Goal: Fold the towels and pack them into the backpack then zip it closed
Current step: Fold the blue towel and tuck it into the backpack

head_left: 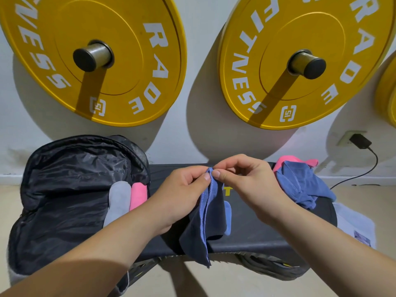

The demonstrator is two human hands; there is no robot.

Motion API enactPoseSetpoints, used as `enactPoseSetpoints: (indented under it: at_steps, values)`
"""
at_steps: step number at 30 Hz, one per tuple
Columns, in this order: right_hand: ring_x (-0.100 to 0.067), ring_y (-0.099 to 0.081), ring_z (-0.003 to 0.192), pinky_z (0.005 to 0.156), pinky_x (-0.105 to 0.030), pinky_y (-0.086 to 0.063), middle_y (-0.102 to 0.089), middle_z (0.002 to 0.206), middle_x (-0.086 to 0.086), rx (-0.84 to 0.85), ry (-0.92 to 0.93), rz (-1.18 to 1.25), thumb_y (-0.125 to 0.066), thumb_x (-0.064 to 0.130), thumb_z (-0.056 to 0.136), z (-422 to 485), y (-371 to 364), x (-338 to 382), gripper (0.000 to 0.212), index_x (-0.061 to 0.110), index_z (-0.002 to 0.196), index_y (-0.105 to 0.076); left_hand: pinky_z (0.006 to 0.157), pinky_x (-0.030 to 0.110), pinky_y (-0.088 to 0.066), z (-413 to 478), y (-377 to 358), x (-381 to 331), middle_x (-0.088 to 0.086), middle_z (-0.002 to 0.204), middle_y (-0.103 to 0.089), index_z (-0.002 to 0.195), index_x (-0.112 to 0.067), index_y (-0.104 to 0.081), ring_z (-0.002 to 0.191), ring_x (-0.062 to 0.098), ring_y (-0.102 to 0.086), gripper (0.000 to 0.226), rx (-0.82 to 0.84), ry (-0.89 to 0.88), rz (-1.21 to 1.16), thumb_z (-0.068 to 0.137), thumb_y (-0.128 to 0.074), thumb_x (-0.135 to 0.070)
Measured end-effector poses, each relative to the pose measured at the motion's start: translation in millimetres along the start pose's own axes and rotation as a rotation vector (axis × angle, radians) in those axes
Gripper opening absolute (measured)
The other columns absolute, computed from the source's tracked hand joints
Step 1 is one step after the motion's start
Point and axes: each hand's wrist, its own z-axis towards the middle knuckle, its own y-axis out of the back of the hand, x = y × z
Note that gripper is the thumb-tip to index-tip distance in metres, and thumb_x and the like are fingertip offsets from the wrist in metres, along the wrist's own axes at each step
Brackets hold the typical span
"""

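A black backpack lies open at the left with its flap thrown back. A grey folded towel and a pink folded towel stick out of it. My left hand and my right hand pinch the top edge of a blue towel side by side. The towel hangs down bunched over the black bench. At the right end of the bench a crumpled blue towel lies on top of a pink towel.
Two yellow weight plates hang on pegs on the white wall behind the bench. A black charger sits in a wall socket at the right, its cable running down. A white sheet lies on the floor by the bench.
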Motion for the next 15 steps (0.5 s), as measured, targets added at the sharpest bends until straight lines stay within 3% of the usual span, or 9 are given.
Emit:
enactPoseSetpoints:
  at_steps: [3,5,8,11,13,15]
  values:
    - [-0.014,-0.065,0.077,0.073,-0.031,-0.055,-0.073,0.085,-0.011,0.031,0.039,-0.076,-0.08,0.012,0.085,0.7,0.7,-4.6,0.006,0.015,0.084,-0.076,0.079,0.024,-0.05,-0.3,1.8,-0.5,0.004,0.102,-0.079,0.112,-0.017,-0.077,0.089,0.011,-0.071,0.031,0.07,0.017,-0.072,0.108,-0.047,-0.015]
    - [-0.013,-0.064,0.079,0.076,-0.032,-0.055,-0.073,0.086,-0.008,0.05,0.058,-0.081,-0.076,0.013,0.09,-0.1,-0.9,-5.6,0.006,0.015,0.084,-0.074,0.08,0.028,-0.051,-1.0,3.3,-2.0,0.004,0.097,-0.079,0.107,-0.016,-0.078,0.086,0.012,-0.069,0.026,0.087,-0.005,-0.081,0.105,-0.052,-0.015]
    - [-0.015,-0.065,0.082,0.078,-0.037,-0.056,-0.075,0.089,-0.008,0.069,0.038,-0.063,-0.072,0.014,0.093,-0.9,-3.9,-4.1,0.005,0.013,0.088,-0.073,0.076,0.028,-0.055,-1.0,4.3,0.1,-0.005,0.087,-0.078,0.1,-0.022,-0.079,0.08,0.004,-0.068,0.015,0.027,-0.121,0.078,0.097,-0.066,-0.013]
    - [-0.014,-0.066,0.087,0.079,-0.033,-0.055,-0.074,0.099,-0.013,0.158,0.02,0.007,-0.068,0.017,0.097,1.4,-3.6,0.7,0.01,0.01,0.103,-0.068,0.069,0.017,-0.049,-0.5,7.8,-1.7,-0.015,0.077,-0.073,0.092,-0.023,-0.076,0.071,-0.003,-0.062,0.02,0.01,-0.181,0.173,0.1,-0.062,-0.011]
    - [-0.015,-0.065,0.093,0.084,-0.033,-0.053,-0.071,0.109,-0.02,0.218,0.006,0.066,-0.067,0.025,0.096,3.4,-0.2,6.7,0.025,0.012,0.117,-0.065,0.076,0.022,-0.051,0.5,12.5,-8.9,-0.008,0.084,-0.074,0.096,-0.019,-0.072,0.08,0.004,-0.064,0.02,0.042,-0.207,0.091,0.103,-0.057,-0.009]
    - [-0.014,-0.065,0.094,0.085,-0.034,-0.053,-0.072,0.106,-0.019,0.287,0.013,0.049,-0.07,0.029,0.092,5.0,5.6,10.6,0.033,0.01,0.119,-0.066,0.077,0.025,-0.055,0.5,19.0,-18.9,0.003,0.089,-0.074,0.1,-0.013,-0.068,0.085,0.013,-0.067,0.016,0.047,-0.227,-0.085,0.104,-0.053,-0.01]
